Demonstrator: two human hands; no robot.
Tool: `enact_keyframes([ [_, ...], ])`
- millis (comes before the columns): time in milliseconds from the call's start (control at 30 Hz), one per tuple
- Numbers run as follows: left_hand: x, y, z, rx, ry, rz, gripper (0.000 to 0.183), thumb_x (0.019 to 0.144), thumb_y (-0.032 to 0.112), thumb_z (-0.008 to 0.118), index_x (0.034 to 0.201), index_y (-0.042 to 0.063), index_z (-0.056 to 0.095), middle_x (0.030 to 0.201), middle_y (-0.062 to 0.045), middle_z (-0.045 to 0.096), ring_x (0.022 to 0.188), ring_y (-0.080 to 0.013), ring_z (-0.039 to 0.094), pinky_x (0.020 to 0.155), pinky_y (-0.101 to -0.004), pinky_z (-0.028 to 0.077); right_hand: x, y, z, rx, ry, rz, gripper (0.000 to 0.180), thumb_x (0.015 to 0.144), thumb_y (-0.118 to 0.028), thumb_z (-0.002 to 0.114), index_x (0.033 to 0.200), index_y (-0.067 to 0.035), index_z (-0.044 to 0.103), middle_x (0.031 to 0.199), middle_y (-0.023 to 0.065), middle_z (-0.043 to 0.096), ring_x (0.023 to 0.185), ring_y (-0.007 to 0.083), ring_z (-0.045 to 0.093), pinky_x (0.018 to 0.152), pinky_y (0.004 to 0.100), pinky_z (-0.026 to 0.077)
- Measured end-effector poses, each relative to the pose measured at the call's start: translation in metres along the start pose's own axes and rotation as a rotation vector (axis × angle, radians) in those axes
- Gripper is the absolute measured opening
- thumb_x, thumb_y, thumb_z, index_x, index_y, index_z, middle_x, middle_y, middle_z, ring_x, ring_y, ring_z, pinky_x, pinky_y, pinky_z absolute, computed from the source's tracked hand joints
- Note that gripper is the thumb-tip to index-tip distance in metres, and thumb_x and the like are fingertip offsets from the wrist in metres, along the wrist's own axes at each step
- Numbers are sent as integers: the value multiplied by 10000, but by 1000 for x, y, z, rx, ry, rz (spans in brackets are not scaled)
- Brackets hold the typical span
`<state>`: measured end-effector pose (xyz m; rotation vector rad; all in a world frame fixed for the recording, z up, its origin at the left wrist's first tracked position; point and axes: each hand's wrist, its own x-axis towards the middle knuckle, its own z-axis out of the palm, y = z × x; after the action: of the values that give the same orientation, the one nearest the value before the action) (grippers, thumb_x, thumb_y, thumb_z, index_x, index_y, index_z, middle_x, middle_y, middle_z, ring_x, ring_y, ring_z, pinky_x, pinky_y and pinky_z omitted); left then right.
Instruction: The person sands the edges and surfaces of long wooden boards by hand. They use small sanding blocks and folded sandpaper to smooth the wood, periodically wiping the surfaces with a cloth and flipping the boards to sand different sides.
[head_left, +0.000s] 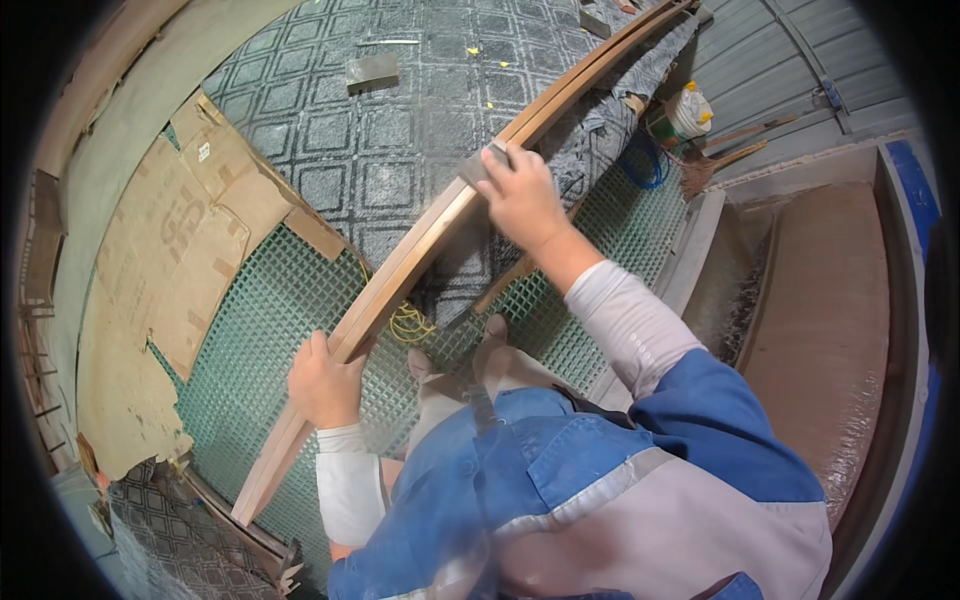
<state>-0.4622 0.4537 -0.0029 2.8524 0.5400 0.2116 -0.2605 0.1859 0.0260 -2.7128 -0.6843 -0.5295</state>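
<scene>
A long wooden rail (431, 244) with a lengthwise groove or seam slants across the view, from the lower left to the far upper right. My left hand (324, 382) is wrapped around it toward its near end. My right hand (525, 195) grips a grey block (474, 166), apparently a sanding block, and presses it flat against the top of the rail. Beneath the rail's upper stretch lies a grey patterned carpet (307, 120) covering a work surface. Another grey block (373, 73) rests on the carpet, with a thin pale stick (388, 43) beyond it.
Green grating (255, 322) forms the floor under my feet. Flattened cardboard (172, 217) lies at left. A trough (817, 300) with a wet brown panel stands at right. Beyond are a white bucket (688, 116), a broom (701, 174) and a blue cable (649, 169). Yellow cord (410, 324) hangs below the rail.
</scene>
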Motion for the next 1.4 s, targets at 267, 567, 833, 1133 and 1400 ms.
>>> enact_keyframes([
  [267, -5, 2, 2, 60, -69, -37, 455, 620, 253, 911, 877, 84, 577, 861, -93, 640, 817, -345, 638, 693, -461, 511, -40, -62, -8, 359, -80, -169, 403, 821, -105, 678, 1211, -36, 604, 1284, 203, 593, 1119, 389, 593, 979, 518, 466],
  [567, -7, 16, 9, 135, 26, -44, 563, 600, 395, 950, 757, 66, 520, 771, -121, 596, 734, -364, 607, 647, -472, 475, -55, -52, 4, 362, -80, -332, 356, 883, -151, 576, 1205, -8, 629, 1334, 274, 594, 1209, 395, 580, 999, 495, 429],
  [833, 3, 26, 6, 177, 7, -30, 577, 632, 419, 939, 754, 40, 521, 758, -154, 583, 720, -399, 581, 661, -487, 454, 64, 181, -15, 302, -82, 41, 336, 858, -93, 606, 1191, -71, 640, 1294, 169, 630, 1187, 368, 577, 1018, 487, 417],
  [1133, 94, 212, 81, 115, 100, 91, 552, 663, 474, 883, 845, 57, 572, 808, -142, 643, 771, -391, 625, 689, -483, 494, 64, 217, -10, 281, -61, -281, 369, 829, -83, 624, 1196, -83, 662, 1273, 158, 622, 1167, 386, 578, 982, 489, 432],
  [1400, 106, 229, 81, 156, 7, 15, 569, 668, 483, 892, 854, 59, 561, 826, -138, 640, 800, -382, 631, 690, -483, 496, 24, 160, -15, 251, -118, -323, 439, 854, -135, 624, 1277, -19, 613, 1384, 207, 583, 1204, 374, 564, 1033, 500, 405],
])
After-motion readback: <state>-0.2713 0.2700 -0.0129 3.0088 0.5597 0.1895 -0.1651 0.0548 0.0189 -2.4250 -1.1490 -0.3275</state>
